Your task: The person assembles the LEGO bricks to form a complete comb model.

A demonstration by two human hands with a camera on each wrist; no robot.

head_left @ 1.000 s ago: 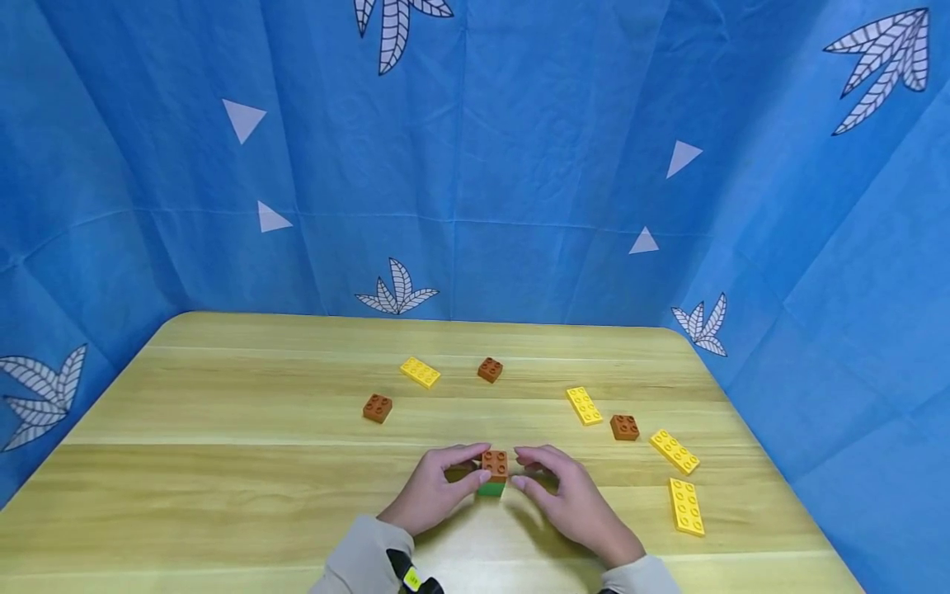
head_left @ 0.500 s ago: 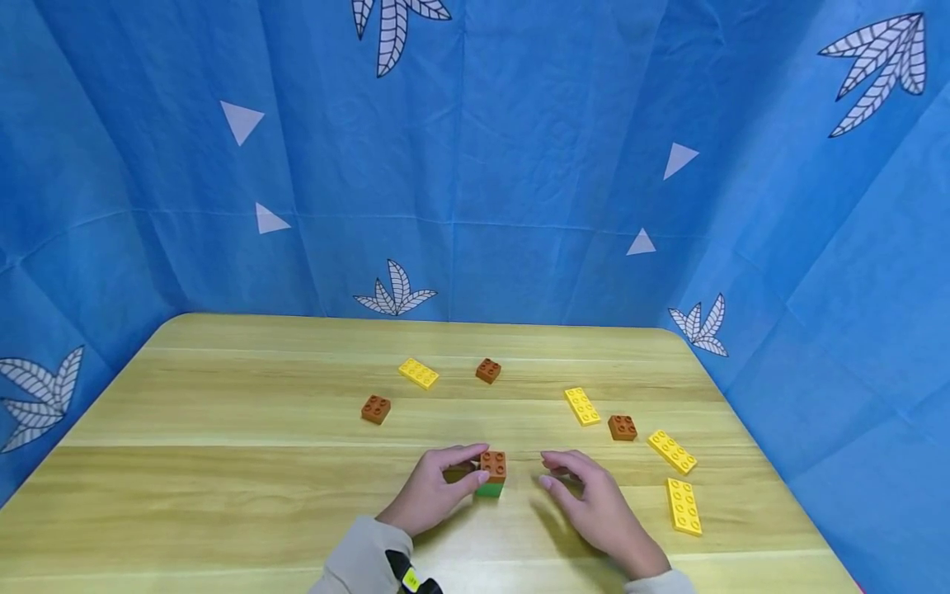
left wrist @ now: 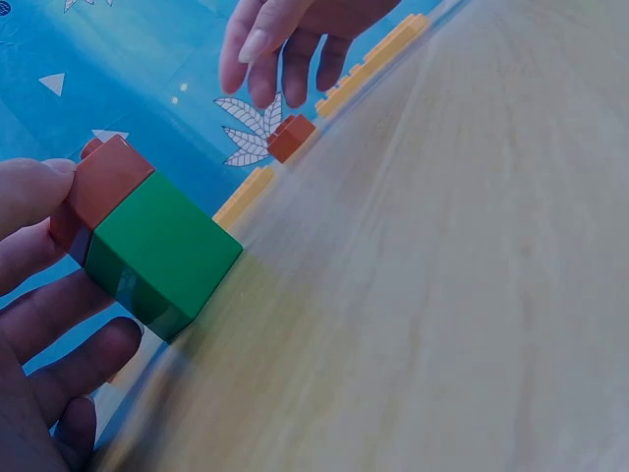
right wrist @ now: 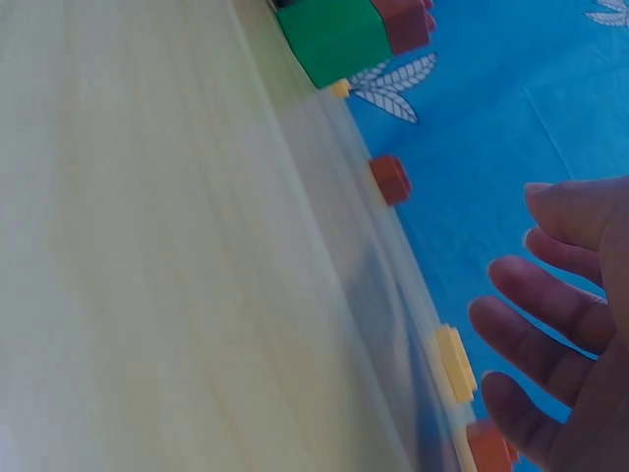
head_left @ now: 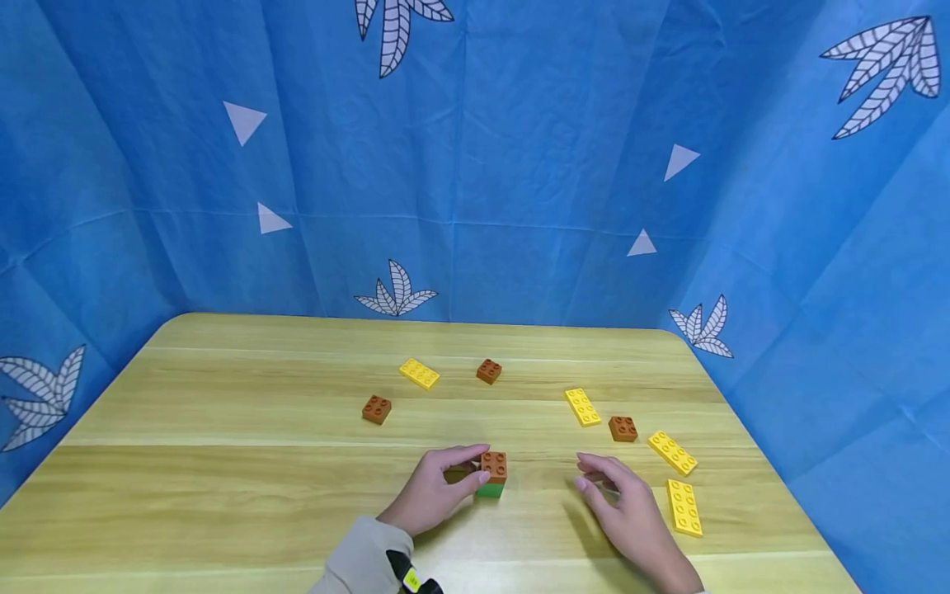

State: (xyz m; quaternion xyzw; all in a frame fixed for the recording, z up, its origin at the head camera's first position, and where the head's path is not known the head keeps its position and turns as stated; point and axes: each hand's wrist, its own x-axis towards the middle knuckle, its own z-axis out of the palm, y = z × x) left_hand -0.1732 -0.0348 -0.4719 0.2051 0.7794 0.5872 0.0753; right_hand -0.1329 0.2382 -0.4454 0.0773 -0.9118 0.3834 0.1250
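Note:
Near the front middle of the table, a brown toy brick (head_left: 495, 467) sits on top of a taller green block (left wrist: 162, 256). My left hand (head_left: 432, 493) pinches the brown brick between thumb and finger, from its left side. The stack stands upright on the tabletop. To the right of it, my right hand (head_left: 629, 513) is above the table with loosely bent fingers, holding nothing. Close to that hand lie a yellow eight-stud brick (head_left: 684, 507), another yellow brick (head_left: 672, 452) and a loose brown brick (head_left: 623, 428).
Farther back on the wooden table (head_left: 223, 495) are a yellow brick (head_left: 582, 407), a second far yellow brick (head_left: 419, 373), a brown brick (head_left: 489, 370) and one more brown brick (head_left: 376, 409). A blue patterned cloth (head_left: 519, 165) hangs behind and beside the table.
My right hand has moved away from the stack toward the right. My left hand keeps its pinch on the brown brick, and the stack has stayed in place.

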